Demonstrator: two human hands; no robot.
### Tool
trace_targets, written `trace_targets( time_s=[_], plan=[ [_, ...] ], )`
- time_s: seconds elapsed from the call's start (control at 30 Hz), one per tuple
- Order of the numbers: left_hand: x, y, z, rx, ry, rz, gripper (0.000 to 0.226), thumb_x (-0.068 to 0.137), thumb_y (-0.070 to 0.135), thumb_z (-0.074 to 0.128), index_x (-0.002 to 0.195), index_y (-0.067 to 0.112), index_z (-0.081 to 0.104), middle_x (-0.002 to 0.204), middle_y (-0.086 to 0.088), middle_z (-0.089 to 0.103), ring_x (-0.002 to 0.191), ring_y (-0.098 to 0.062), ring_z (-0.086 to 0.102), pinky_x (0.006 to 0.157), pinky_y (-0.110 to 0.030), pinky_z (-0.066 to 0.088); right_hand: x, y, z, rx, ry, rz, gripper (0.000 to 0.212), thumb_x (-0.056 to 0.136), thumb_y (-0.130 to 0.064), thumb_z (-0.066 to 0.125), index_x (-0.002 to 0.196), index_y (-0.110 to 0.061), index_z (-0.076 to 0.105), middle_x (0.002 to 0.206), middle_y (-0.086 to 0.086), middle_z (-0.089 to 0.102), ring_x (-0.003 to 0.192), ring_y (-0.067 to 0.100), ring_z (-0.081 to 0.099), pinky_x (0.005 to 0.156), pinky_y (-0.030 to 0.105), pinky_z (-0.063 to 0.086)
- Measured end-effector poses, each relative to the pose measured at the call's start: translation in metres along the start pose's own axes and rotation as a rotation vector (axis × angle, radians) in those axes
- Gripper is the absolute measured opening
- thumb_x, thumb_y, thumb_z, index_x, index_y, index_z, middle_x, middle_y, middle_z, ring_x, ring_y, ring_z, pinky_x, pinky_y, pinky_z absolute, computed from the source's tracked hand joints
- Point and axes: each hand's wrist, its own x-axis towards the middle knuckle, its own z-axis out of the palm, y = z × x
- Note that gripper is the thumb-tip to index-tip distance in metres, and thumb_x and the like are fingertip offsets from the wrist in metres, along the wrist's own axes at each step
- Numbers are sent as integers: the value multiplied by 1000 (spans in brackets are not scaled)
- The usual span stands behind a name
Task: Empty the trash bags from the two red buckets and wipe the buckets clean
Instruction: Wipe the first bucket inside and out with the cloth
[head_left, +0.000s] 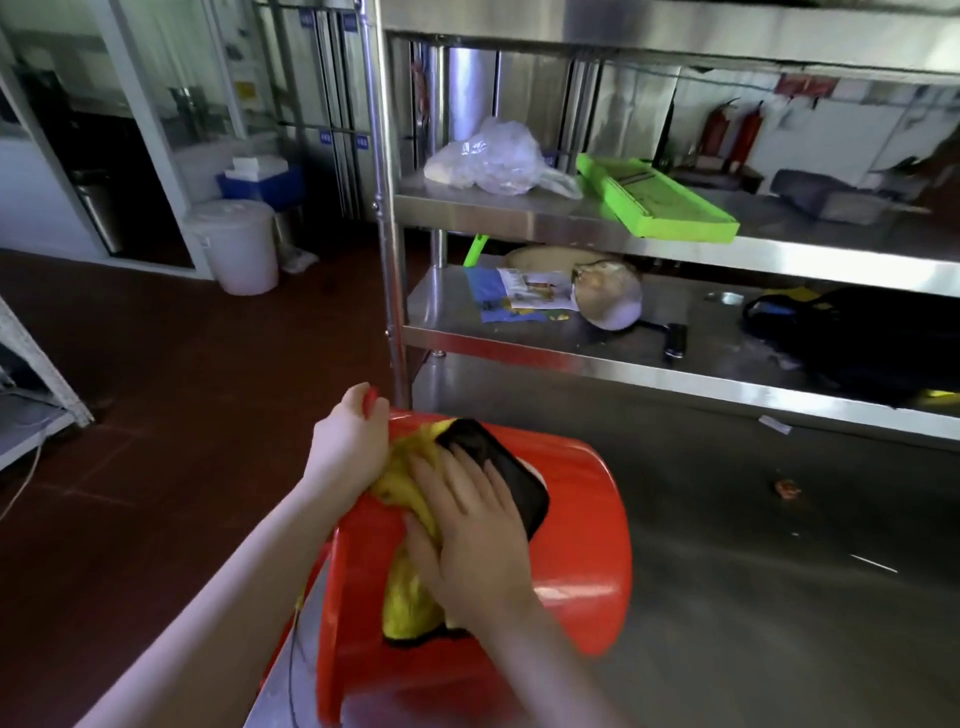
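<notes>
A red bucket (582, 545) lies tipped on its side on the steel table (779, 597), its opening towards me. My left hand (350, 441) grips the bucket's far rim. My right hand (467, 530) presses a yellow cloth (408, 597) with a black side flat against the bucket's wall, fingers spread. Only one red bucket is in view.
A steel shelf rack (571, 218) stands behind the table with a clear plastic bag (498, 156), a green tray (660, 200), a pot (608, 296) and a black bag (857, 338). A white bin (241, 244) stands on the dark red floor at left.
</notes>
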Motion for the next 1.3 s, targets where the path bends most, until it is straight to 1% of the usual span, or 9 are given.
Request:
trace_targets(
  time_s=[0.2,0.27,0.43,0.57,0.83,0.97,1.1,1.2,1.3],
  plan=[
    [-78,-36,15,-176,47,274,49,100,34,45,137,62,29,61,-4,65,43,-19,57,46,-22,50,16,125,-38,-62,-16,626,47,96,-40,48,135,-15,53,139,11,52,119,35,54,98,42,44],
    [-93,-55,17,-209,37,285,52,98,34,47,133,66,27,66,0,66,38,-24,54,35,-17,41,33,147,-46,18,-128,815,48,99,-45,36,140,-22,44,149,3,40,127,30,48,100,39,41],
    [-84,-56,17,-224,39,279,39,96,48,44,129,66,31,56,4,62,46,-11,58,49,-4,41,80,61,-13,-39,-153,349,40,96,-41,41,130,-24,53,137,0,54,117,28,55,98,37,42],
    [-66,-42,-4,-266,-23,223,34,102,34,44,121,61,38,88,33,66,75,8,65,56,-5,45,54,-12,11,1,-58,56,48,94,-42,42,133,-18,53,136,6,54,128,27,47,112,44,33],
    [7,20,17,-25,-86,20,47,103,40,31,149,32,34,119,-4,57,72,-9,55,54,-14,41,3,16,7,-15,30,-21,54,88,-41,47,141,-26,48,142,1,51,133,23,45,114,44,31],
    [-13,13,13,-41,-73,20,46,103,39,29,147,32,37,84,11,57,56,-5,59,38,-12,39,29,105,-25,-101,41,428,45,93,-38,47,129,-15,59,129,11,61,112,33,59,96,42,47],
    [-36,4,11,-170,-87,33,44,103,40,32,146,38,35,64,3,63,35,-2,45,35,-15,34,76,154,-45,-1,-358,894,50,95,-45,31,137,-25,47,146,4,44,127,31,47,100,41,38],
    [-34,4,11,-185,-66,15,43,103,38,33,146,38,37,64,2,63,35,-1,45,34,-16,33,104,108,-17,-8,-407,568,51,95,-46,31,142,-29,43,153,-3,37,134,23,44,105,37,35],
    [-21,4,12,-115,-23,-4,43,103,35,35,145,36,42,107,-7,70,69,0,60,57,-16,41,107,38,11,74,-307,206,45,95,-42,41,136,-26,49,143,-3,49,125,24,51,101,36,38]
  ],
)
